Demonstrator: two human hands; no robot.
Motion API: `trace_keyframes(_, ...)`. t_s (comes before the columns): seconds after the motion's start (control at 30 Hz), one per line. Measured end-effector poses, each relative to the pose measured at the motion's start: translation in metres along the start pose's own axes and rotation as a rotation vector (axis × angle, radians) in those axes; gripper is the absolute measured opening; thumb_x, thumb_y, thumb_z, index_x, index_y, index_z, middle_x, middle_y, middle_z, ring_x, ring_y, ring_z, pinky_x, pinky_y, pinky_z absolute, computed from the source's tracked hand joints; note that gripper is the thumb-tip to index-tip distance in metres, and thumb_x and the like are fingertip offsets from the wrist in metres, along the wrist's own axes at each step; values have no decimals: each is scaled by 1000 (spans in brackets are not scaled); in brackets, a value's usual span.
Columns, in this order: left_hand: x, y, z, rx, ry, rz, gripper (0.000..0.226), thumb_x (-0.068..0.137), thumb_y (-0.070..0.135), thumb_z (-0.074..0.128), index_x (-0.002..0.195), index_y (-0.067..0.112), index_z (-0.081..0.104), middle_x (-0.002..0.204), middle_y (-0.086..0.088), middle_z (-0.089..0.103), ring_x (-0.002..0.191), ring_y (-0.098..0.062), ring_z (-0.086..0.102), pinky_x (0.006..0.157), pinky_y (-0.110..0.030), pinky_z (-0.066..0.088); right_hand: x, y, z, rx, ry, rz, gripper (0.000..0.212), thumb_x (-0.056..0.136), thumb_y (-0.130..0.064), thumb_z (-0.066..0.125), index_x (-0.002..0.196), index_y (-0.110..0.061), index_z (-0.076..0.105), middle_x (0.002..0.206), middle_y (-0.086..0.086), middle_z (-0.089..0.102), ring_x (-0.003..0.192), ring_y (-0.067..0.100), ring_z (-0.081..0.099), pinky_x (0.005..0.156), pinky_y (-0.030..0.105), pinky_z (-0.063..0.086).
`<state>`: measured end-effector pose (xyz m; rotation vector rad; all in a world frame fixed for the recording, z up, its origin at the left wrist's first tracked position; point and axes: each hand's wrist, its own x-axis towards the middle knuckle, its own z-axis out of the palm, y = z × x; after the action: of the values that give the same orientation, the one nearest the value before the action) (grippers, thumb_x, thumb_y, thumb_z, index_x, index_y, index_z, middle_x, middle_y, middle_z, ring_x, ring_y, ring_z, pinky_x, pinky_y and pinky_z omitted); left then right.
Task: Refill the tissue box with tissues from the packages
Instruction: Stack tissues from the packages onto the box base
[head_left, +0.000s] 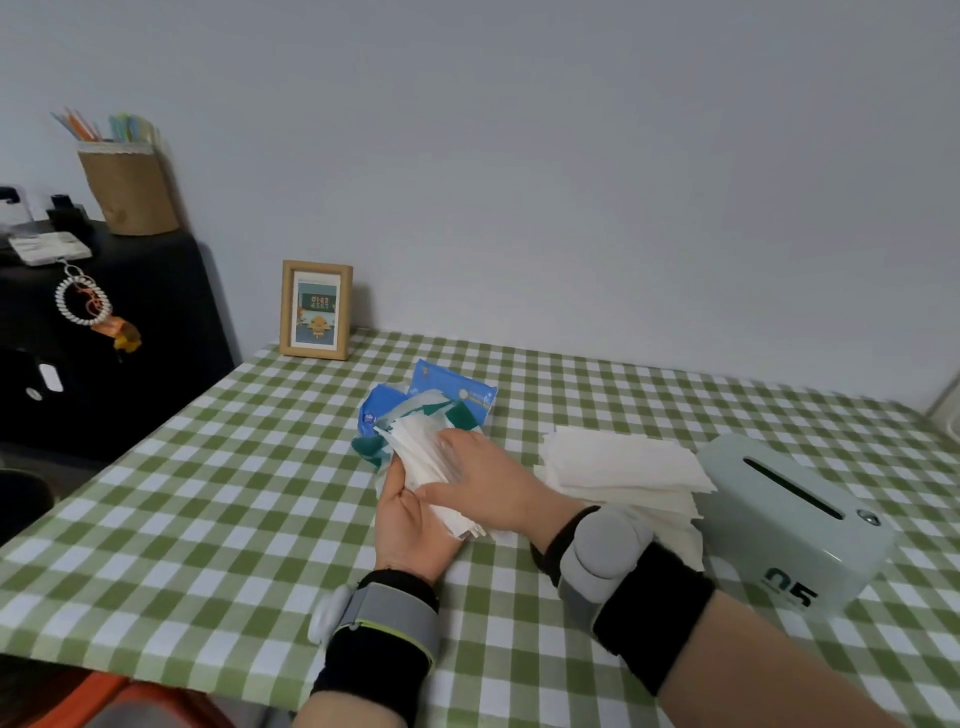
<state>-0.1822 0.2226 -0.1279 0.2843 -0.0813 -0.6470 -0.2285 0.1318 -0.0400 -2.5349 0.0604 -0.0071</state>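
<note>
Left hand: the left hand (410, 525) sits palm up under a floppy bundle of white paper tissues (415, 452), thumb lying along its left edge. The fingers are buried under the paper, so honestly I can't tell if that grip is clenched or loose.
Right hand: the right hand (485, 480) lies on top of the same bundle, fingers across it and thumb tucked against the near edge, so this grip is grasping the tissues.
Bundle: it's sandwiched between both hands over the middle of the desk, with its far end inside a torn green-and-white plastic wrapper (415, 408).
Packages: two blue plastic tissue packages (460, 392) lie just behind the hands, touching the wrapper.
Loose pile: a messy stack of flat white tissues (623, 467) sits on the desk to the right of the hands, right up against the box.
Box: the mint-green plastic tissue box (795, 525) is at the right side, with a dark slot on top and "05" on its near side.
Desk: covered in a green-and-white checked cloth (208, 519).
Background: a small wooden picture frame (316, 310) stands upright at the far left corner by the wall. A woven basket of coloured pens (130, 187) sits on a black cabinet (156, 312) to the left.
</note>
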Motion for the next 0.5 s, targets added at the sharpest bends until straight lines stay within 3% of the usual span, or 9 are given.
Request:
trace_keyframes(0.1,-7,1,5,33,17,-18,47,88,43,52,119,14,72,121,-11,71,110,-27,68,95,-47,54,-1,-1,-2,41,25,3,68,76,-38,73,132,-14,43,125,4,52,109,20,51,89,34,46)
trace_keyframes(0.17,-14,2,10,48,23,-16,51,88,44,52,127,14,65,125,-11,68,113,-27,67,101,-46,50,-4,-1,-1,94,18,-31,71,73,-37,76,133,-18,44,122,-1,55,105,16,54,86,32,48)
trace_keyframes(0.37,-36,15,29,24,-23,-35,55,90,40,52,138,13,54,146,-6,50,139,-21,42,121,-40,22,-11,-1,-13,188,84,-47,43,79,-17,69,121,-17,59,111,0,66,99,18,62,82,34,52)
trace_keyframes(0.47,-39,17,35,51,-15,-29,52,91,41,52,134,12,59,147,-10,50,139,-26,41,122,-46,16,-15,-3,-16,118,182,-58,8,87,-15,56,89,-20,61,86,-4,62,85,19,59,66,28,43)
trace_keyframes(0.5,-38,18,35,40,6,-27,52,94,45,49,134,14,60,145,-12,53,137,-28,44,121,-49,19,-18,-5,-20,125,211,-61,16,88,-12,52,76,-22,55,76,-5,58,80,20,57,62,28,39)
